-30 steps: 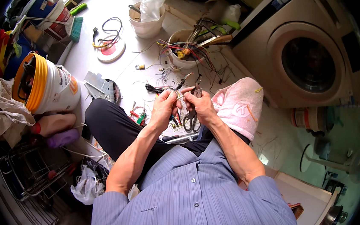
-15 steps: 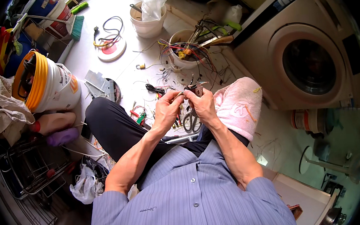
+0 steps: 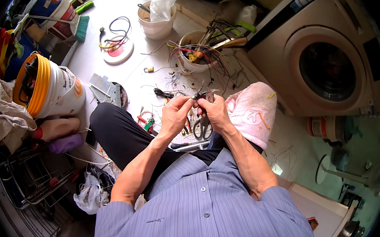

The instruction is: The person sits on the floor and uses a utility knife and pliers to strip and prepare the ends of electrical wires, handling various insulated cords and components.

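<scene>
the person wears a blue-grey shirt (image 3: pixel 175 205) with fine vertical stripes, short sleeves (image 3: pixel 113 217), round buttons (image 3: pixel 206 215), and small dark script (image 3: pixel 155 220) on the left chest; the trousers (image 3: pixel 117 129) are plain and dark.

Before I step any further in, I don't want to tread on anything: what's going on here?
A person sits on the floor with both hands close together. The left hand pinches a thin, wire-like piece; the right hand grips a dark tool, too small to name surely. Scissors lie below the hands, a pink towel covers the right knee, and a bucket of coloured wires stands ahead.
</scene>
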`<state>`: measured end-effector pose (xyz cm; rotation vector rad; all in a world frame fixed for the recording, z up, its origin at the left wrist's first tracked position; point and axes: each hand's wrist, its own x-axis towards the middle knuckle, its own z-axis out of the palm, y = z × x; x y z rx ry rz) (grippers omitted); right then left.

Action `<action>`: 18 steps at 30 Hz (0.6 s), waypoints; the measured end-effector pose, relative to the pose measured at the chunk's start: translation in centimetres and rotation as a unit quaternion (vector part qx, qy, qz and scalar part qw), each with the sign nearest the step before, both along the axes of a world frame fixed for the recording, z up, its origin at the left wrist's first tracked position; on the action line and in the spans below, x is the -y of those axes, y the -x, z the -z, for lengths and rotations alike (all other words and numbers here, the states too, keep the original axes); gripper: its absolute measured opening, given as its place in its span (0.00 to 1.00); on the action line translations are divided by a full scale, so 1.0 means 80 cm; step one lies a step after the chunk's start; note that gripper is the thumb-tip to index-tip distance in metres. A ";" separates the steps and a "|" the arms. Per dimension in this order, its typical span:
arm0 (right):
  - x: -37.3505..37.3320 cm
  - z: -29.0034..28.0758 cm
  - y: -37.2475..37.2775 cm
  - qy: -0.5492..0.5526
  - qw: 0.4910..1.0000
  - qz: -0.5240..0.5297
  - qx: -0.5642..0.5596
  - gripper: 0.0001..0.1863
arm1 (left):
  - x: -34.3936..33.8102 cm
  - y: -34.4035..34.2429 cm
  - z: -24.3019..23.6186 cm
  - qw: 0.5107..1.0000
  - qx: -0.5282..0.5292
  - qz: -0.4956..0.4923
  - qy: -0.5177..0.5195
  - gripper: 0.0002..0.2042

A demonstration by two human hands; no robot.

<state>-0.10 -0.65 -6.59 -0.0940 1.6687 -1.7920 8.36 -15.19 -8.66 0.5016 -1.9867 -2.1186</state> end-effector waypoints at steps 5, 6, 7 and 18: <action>0.002 -0.016 0.000 0.069 0.984 0.036 0.160 0.11 | 0.001 0.007 -0.008 0.873 -0.140 -0.055 0.463 0.11; -0.001 -0.014 0.005 0.066 0.977 0.037 0.197 0.12 | 0.002 0.009 -0.012 0.855 -0.163 -0.052 0.489 0.13; -0.003 -0.014 0.009 0.063 0.969 0.038 0.234 0.13 | 0.002 0.008 -0.015 0.840 -0.173 -0.037 0.514 0.14; -0.017 0.002 0.007 0.123 0.984 -0.007 0.132 0.08 | -0.002 0.007 -0.018 0.815 -0.202 -0.024 0.543 0.16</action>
